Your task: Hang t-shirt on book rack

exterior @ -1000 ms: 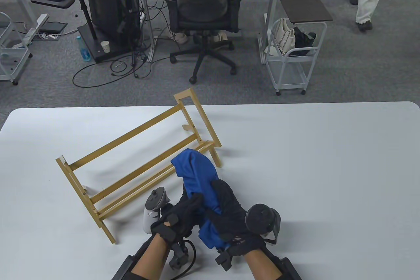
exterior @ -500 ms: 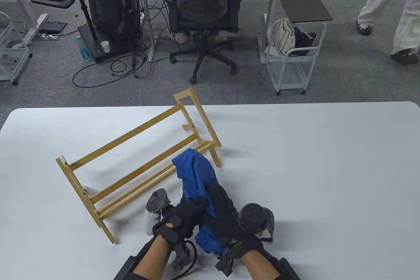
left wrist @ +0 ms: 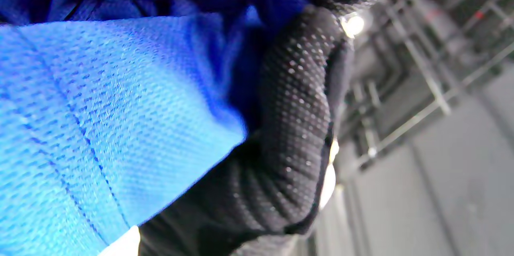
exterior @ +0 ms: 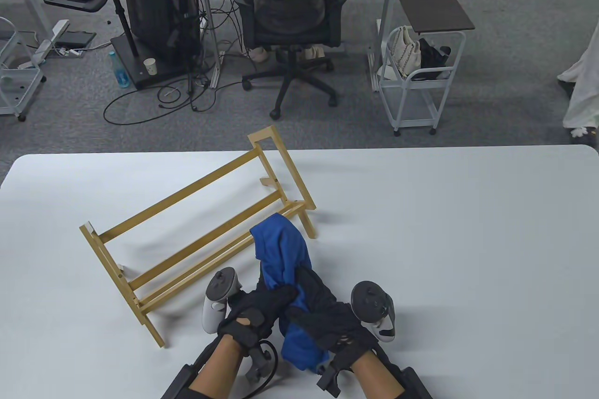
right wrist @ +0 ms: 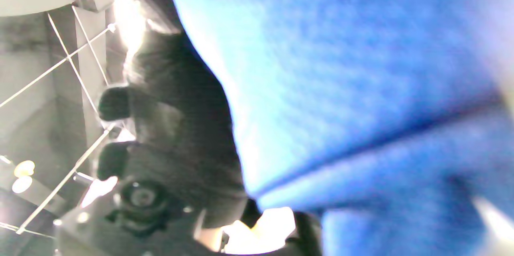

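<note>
A bunched blue t-shirt is held up near the table's front edge, just in front of the right end of a wooden book rack. My left hand grips the shirt from the left. My right hand grips it from the right, with cloth hanging below both hands. The hands are close together. In the left wrist view blue mesh cloth fills the frame beside a gloved finger. In the right wrist view the cloth covers most of the frame.
The white table spreads to the right of the hands. The rack stands slanted across the table's left half. Beyond the table's far edge are an office chair, a white cart and a person walking at the right.
The right hand has turned and drawn back a little toward the front edge. The shirt's top has shifted slightly right and lower. The rack has not moved.
</note>
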The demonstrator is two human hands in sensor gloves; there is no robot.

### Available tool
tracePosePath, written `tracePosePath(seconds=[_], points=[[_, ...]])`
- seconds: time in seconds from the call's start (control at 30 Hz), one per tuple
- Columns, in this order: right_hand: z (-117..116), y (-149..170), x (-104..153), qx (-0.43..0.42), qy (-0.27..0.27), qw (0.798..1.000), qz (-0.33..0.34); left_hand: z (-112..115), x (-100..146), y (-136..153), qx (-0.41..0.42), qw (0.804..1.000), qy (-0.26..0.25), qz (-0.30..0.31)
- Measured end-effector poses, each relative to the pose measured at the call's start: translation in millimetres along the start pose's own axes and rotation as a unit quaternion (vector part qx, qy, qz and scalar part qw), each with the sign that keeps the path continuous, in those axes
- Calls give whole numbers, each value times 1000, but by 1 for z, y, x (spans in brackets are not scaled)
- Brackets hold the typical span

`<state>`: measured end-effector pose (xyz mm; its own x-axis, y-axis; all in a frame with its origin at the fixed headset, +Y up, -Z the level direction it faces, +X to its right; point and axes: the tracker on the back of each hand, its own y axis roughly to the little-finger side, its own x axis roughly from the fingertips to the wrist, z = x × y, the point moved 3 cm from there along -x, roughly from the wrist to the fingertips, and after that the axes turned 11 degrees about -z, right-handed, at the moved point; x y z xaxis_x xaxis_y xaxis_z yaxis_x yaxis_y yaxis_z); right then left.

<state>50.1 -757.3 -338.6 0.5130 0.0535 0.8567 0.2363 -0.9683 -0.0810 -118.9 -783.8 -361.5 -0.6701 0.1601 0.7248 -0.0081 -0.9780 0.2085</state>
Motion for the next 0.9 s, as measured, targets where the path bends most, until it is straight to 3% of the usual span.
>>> tracePosePath(seconds=[0.57, 0.9], points=[[11, 4, 2, -47, -15, 999, -3, -14, 8, -14, -115, 987, -113, -7], [14, 5, 2, -31, -2, 999, -7, -15, 11, -19, -149, 978, -143, -8]])
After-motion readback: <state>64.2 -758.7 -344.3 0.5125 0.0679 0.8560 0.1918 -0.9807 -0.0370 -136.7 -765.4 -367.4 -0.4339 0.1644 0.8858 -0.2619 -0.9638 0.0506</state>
